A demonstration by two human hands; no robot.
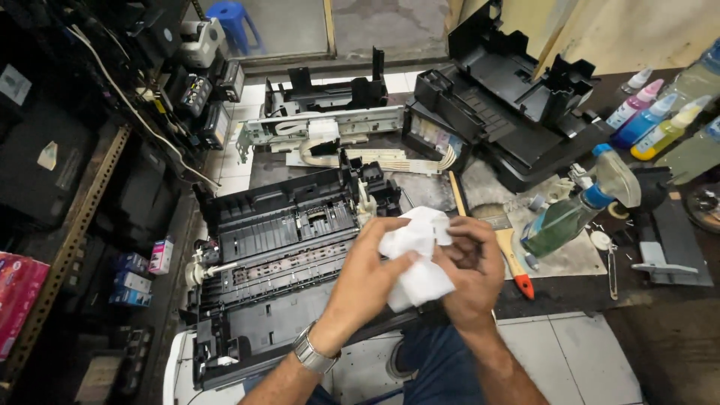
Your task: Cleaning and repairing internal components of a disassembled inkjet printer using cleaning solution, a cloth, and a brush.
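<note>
Both hands up front, closed on a white tissue: left hand pinches its left edge, right hand wraps the right side. Tissue is crumpled, held above the table edge. Steel watch on left wrist. Just behind the hands: stripped black printer chassis. Right of them: brush with orange handle, then spray bottle lying tilted. Ink bottles far right. Second printer shell at back.
</note>
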